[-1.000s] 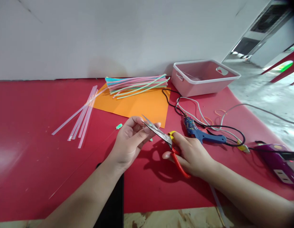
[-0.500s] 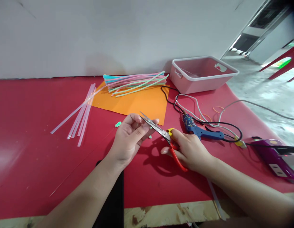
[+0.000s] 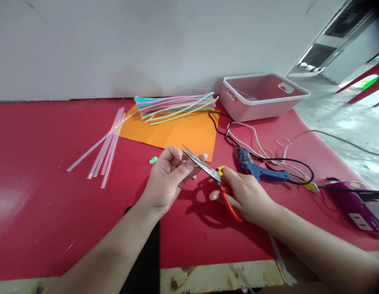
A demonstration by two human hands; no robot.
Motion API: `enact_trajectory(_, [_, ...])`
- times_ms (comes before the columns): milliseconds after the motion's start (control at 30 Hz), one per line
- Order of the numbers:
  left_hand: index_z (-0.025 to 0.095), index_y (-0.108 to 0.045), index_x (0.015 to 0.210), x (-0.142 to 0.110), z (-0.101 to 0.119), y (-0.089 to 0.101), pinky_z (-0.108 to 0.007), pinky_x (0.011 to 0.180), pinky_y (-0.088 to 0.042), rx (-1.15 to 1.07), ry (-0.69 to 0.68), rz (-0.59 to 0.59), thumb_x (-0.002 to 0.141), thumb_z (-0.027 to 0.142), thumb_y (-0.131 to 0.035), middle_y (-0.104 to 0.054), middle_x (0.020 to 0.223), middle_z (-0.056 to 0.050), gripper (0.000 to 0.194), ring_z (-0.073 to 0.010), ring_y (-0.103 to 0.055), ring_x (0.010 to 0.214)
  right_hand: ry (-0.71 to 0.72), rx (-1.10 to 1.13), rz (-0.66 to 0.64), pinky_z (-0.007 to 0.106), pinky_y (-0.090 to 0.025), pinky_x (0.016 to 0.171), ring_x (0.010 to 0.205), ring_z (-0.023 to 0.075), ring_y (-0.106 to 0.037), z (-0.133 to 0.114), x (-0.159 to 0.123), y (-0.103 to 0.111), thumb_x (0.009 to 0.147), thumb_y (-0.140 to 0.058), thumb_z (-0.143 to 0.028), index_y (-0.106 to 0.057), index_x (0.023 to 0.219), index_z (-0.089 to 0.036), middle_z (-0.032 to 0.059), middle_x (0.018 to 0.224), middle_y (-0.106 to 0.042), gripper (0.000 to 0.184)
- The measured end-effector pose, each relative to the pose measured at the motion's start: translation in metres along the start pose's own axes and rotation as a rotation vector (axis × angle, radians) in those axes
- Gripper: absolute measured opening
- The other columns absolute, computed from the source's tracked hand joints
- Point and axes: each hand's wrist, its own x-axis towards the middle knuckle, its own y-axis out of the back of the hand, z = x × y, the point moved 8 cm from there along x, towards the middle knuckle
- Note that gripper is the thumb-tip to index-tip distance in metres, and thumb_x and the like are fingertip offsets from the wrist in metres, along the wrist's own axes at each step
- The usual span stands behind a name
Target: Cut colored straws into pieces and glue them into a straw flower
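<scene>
My right hand (image 3: 243, 199) grips scissors (image 3: 204, 165) with red and yellow handles. Their blades stand a little apart, pointing up and left across the fingertips of my left hand (image 3: 169, 181). The fingers of that hand are pinched together beside the blades, and what lies between them is hidden. A small light green bit (image 3: 194, 177) peeks out just below these fingers; I cannot tell whether it is held. Left of the hand, a little green fuzzy piece (image 3: 153, 160) sits at the end of a thin wire (image 3: 111, 202) on the red table.
Clear glue sticks (image 3: 108, 147) lie at left. A bundle of pastel pipe cleaners (image 3: 177, 107) rests on orange paper (image 3: 189, 132). At right are a pink basket (image 3: 263, 108), a blue glue gun (image 3: 263, 171) with tangled cords and a purple power strip (image 3: 355, 206). A black object (image 3: 146, 257) lies under my left forearm.
Both hands and the scissors keep nearly the same pose. The whole view shifts slightly, as the camera moves a little.
</scene>
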Motion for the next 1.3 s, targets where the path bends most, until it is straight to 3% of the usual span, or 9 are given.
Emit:
enact_trajectory(233, [0.020, -0.049, 0.080, 0.000, -0.005, -0.001, -0.031, 0.093, -0.052, 0.016, -0.030, 0.029, 0.078, 0.013, -0.073, -0.069, 0.085, 0.006, 0.025, -0.0166, -0.069, 0.103, 0.056, 0.066, 0.037, 0.024, -0.025, 0.050, 0.047, 0.0122, -0.037, -0.006, -0.001, 0.002, 0.085, -0.044, -0.062, -0.027, 0.078, -0.025, -0.0058, 0.060, -0.040, 0.042])
enact_trajectory(433, [0.021, -0.048, 0.076, 0.001, -0.009, 0.006, -0.036, 0.094, -0.049, 0.116, -0.050, 0.105, 0.074, 0.019, -0.077, -0.068, 0.086, 0.003, 0.029, -0.0175, -0.068, 0.096, 0.042, 0.090, 0.051, 0.024, -0.026, 0.050, 0.047, 0.0126, -0.038, -0.009, 0.000, 0.002, 0.087, -0.042, -0.062, -0.030, 0.080, -0.024, -0.0054, 0.061, -0.041, 0.040])
enact_trajectory(900, [0.020, -0.047, 0.076, 0.002, -0.012, 0.005, -0.029, 0.088, -0.049, 0.048, -0.051, 0.102, 0.075, 0.016, -0.076, -0.068, 0.081, 0.005, 0.029, -0.0144, -0.068, 0.095, -0.007, 0.027, 0.069, 0.025, -0.023, 0.049, 0.044, 0.0136, -0.039, -0.002, 0.002, 0.001, 0.088, -0.040, -0.062, -0.032, 0.077, -0.025, -0.0045, 0.057, -0.042, 0.039])
enact_trajectory(1133, [0.021, -0.048, 0.078, 0.000, -0.003, 0.003, -0.031, 0.085, -0.052, 0.033, -0.058, 0.079, 0.075, 0.019, -0.076, -0.068, 0.082, 0.005, 0.029, -0.0194, -0.070, 0.097, 0.022, 0.120, -0.001, 0.024, -0.030, 0.051, 0.050, 0.0133, -0.044, -0.009, -0.003, 0.000, 0.086, -0.045, -0.062, -0.036, 0.088, -0.022, -0.0029, 0.066, -0.049, 0.041])
enact_trajectory(1300, [0.021, -0.048, 0.079, -0.001, -0.005, 0.000, -0.031, 0.090, -0.052, 0.046, -0.048, 0.059, 0.077, 0.017, -0.075, -0.069, 0.083, 0.005, 0.027, -0.0199, -0.069, 0.103, 0.016, 0.133, 0.012, 0.024, -0.029, 0.050, 0.050, 0.0126, -0.041, -0.009, -0.004, -0.001, 0.086, -0.042, -0.063, -0.031, 0.084, -0.024, -0.0030, 0.066, -0.047, 0.041])
